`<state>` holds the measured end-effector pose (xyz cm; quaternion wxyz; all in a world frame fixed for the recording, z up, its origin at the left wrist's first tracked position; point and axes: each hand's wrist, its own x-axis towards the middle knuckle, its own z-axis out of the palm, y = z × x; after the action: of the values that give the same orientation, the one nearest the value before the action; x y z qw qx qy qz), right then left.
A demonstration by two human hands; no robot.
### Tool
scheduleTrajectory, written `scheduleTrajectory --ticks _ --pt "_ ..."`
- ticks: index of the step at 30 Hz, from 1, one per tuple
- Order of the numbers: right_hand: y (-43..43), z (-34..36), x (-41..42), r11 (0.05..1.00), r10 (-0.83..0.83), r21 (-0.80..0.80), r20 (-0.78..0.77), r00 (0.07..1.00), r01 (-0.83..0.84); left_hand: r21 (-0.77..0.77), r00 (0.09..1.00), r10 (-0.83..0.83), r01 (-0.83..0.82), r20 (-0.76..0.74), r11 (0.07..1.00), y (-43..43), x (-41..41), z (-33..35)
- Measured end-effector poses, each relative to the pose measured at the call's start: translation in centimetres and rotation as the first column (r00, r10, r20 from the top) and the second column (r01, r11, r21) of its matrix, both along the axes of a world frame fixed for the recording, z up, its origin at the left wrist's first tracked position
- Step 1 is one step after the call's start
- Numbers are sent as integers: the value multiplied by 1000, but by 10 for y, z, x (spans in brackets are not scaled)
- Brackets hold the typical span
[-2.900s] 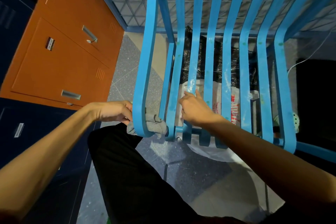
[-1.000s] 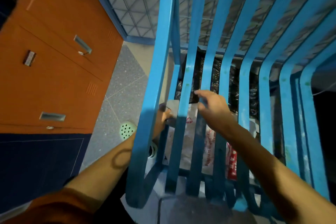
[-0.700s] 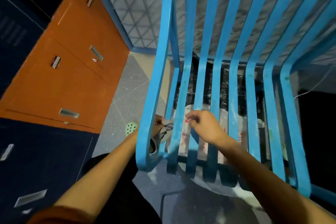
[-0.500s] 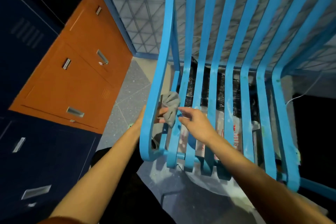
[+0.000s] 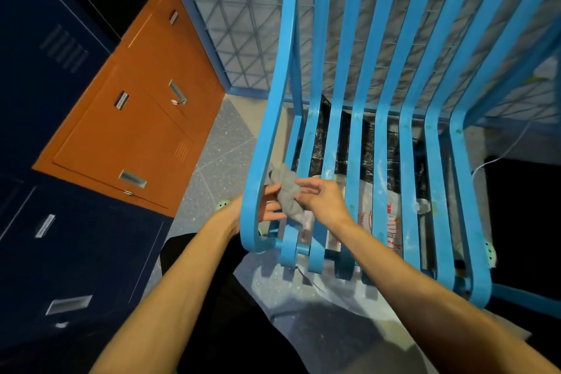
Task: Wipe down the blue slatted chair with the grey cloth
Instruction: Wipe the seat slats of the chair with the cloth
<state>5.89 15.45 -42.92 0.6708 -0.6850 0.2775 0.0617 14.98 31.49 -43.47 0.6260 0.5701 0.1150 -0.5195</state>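
Observation:
The blue slatted chair (image 5: 385, 130) fills the middle and right of the view, its seat slats running toward me. The crumpled grey cloth (image 5: 288, 193) hangs just above the seat's left side, between my two hands. My left hand (image 5: 268, 206) comes in from behind the outer left slat, which hides part of it, and holds the cloth between thumb and fingers. My right hand (image 5: 323, 200) is over the seat slats, and its fingertips pinch the cloth's right side.
Orange locker doors (image 5: 130, 130) and dark blue locker doors (image 5: 54, 237) stand at the left. A wire mesh panel (image 5: 243, 24) rises behind the chair. Plastic bags (image 5: 367, 212) lie under the seat. The speckled floor (image 5: 212, 161) shows between the lockers and the chair.
The cloth went from the seat's front left corner up between the slats. My left hand carried it, and my right hand has closed in and taken hold of its other side.

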Motion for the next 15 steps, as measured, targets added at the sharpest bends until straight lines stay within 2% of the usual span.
scheduleTrajectory --ticks 3,6,8,9,10,12,14,15 --pt "2 0 0 997 7 -81 60 998 -2 -45 997 -76 75 -18 996 -11 2 3" --pt "-7 2 -1 991 19 -131 73 997 -9 -16 998 -55 55 -10 998 -12 -1 7" --pt "-11 -1 -3 974 30 -227 88 996 -9 37 998 59 -60 27 998 1 -6 6" --pt "-11 -3 -3 956 47 -293 100 994 -16 54 984 169 -172 52 984 11 -11 6" --pt "-12 -5 -4 932 72 -360 115 991 -26 66 946 309 -316 92 947 21 -16 6" --pt "-8 -13 -5 873 187 -476 132 974 -103 96 774 581 -617 250 781 39 -32 12" --pt "2 -27 -11 773 398 -559 57 916 -301 68 543 689 -806 480 588 45 -55 27" --pt "9 -37 -17 690 499 -604 -3 867 -399 16 450 684 -841 573 541 44 -70 38"
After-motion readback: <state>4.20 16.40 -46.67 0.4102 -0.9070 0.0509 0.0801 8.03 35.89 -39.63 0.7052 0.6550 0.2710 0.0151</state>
